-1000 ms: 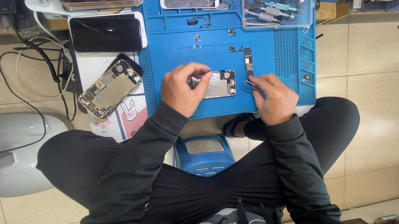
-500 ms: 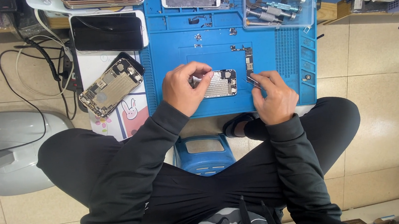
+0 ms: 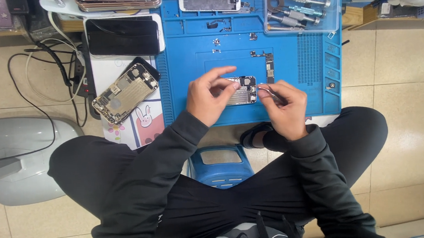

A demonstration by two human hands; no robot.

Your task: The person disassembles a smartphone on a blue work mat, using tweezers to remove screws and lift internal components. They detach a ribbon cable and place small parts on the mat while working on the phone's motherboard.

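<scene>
Your left hand [image 3: 211, 98] rests on the left end of the opened phone [image 3: 242, 90], fingers curled over its edge and pinning it to the blue mat [image 3: 192, 60]; the forefinger sticks out straight above it. Your right hand [image 3: 285, 107] is closed around thin metal tweezers [image 3: 265, 90], their tips right at the phone's right edge. Whether the tips touch it is too small to tell.

The phone lies flat between your two hands, long side across. Its back is off: you see a silvery shield plate across the middle, dark parts at the right end and a small round camera near the top right corner. Your left hand hides the left part.

Just beyond your right hand a narrow circuit board [image 3: 270, 68] lies on the mat, with small loose parts beside it. Farther out past that hand sits a clear box [image 3: 302, 7] of screwdrivers. Well to the left of your left hand, a second opened phone [image 3: 125, 93] lies tilted, off the mat.
</scene>
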